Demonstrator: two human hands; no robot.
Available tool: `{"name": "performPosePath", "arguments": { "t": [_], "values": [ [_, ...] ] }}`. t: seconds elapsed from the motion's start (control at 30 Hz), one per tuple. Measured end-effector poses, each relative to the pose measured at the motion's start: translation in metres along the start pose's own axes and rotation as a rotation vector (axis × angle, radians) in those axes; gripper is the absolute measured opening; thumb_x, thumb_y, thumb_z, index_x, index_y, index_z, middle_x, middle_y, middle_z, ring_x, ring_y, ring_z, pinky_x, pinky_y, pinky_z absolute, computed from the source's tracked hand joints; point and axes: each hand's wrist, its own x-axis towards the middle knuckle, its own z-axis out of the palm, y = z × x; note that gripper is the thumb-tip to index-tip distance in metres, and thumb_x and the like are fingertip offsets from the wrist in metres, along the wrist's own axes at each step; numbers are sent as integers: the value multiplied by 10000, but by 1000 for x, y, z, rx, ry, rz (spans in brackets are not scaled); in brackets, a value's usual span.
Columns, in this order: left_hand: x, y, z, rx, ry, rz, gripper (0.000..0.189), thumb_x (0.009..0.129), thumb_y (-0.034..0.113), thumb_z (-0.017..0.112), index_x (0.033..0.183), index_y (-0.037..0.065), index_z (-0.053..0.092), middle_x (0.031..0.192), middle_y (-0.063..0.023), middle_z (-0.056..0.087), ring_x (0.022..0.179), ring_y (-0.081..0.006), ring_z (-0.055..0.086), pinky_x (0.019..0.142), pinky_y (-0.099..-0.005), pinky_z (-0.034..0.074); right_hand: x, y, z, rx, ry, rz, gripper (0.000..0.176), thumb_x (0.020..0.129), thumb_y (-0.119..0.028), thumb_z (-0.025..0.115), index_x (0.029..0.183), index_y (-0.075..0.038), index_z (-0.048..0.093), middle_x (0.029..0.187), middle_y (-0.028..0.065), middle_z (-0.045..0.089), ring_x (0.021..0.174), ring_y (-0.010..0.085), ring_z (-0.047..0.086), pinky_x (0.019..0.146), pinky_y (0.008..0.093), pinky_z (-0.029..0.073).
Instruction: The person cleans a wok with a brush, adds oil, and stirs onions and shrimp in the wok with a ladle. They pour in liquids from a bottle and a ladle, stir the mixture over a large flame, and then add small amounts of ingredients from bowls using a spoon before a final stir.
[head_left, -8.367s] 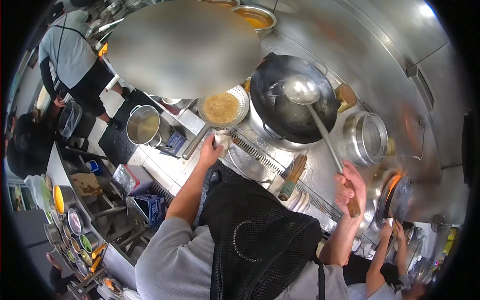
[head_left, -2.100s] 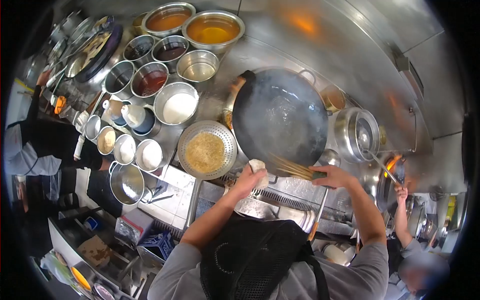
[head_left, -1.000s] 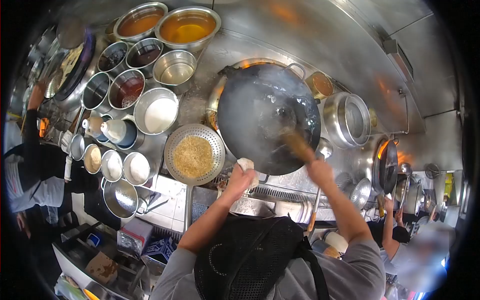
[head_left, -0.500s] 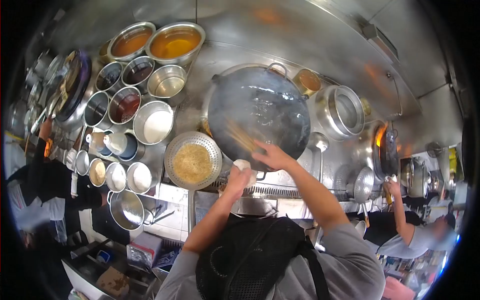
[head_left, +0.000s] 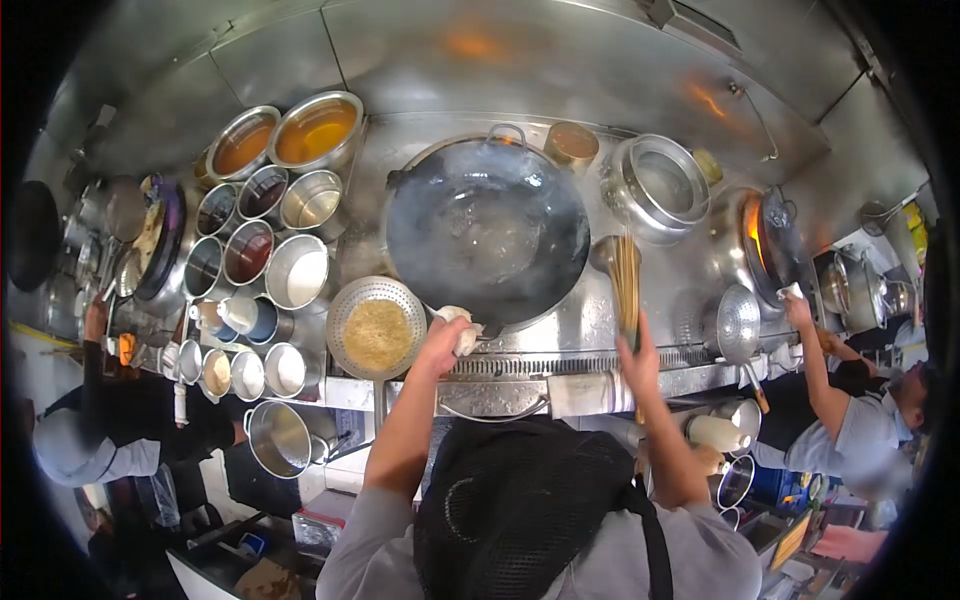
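A large dark wok with steam over it sits on the range. At its near rim my left hand is closed on a white cloth. My right hand grips a bamboo brush, bristles pointing up, to the right of the wok. Behind the brush lies a ladle, partly hidden. A perforated strainer holding pale yellow food rests left of the wok.
Metal pots of sauces and powders and two bowls of amber liquid stand left. Stacked steel pans stand right, with another strainer and a flaming burner beyond. Co-workers are at both sides.
My right hand has moved with the brush from inside the wok to its right side, and the brush now points up. The camera view has shifted. My left hand remains on the cloth.
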Motion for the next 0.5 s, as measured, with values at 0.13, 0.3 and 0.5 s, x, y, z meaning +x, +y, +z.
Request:
{"name": "performPosePath", "arguments": {
  "t": [0.13, 0.3, 0.5],
  "values": [
    [-7, -8, 11, 71, 95, 46, 346, 823, 47, 587, 1145, -56, 514, 993, -137, 613, 841, -258, 651, 692, -390, 562, -105, 62, 4, -250, -104, 110, 783, 796, -234, 712, 1460, -22, 354, 1241, 302, 572, 1202, 430, 536, 1079, 480, 354],
    [-33, -22, 41, 243, 227, 108, 351, 805, 41, 584, 1133, -60, 514, 1002, -142, 615, 840, -241, 648, 706, -370, 556, -98, 125, 15, -117, 95, -2, 790, 786, -245, 727, 1441, 8, 365, 1345, 293, 496, 1257, 416, 477, 1041, 461, 392],
    [-47, -48, 69, 605, 458, 399, 359, 812, 97, 600, 1110, -84, 515, 991, -154, 622, 895, -226, 619, 764, -354, 514, -44, 14, -14, 390, -199, 103, 795, 834, -252, 742, 1471, -29, 323, 789, 116, 617, 596, 176, 591, 538, 349, 479]
  ]
}}
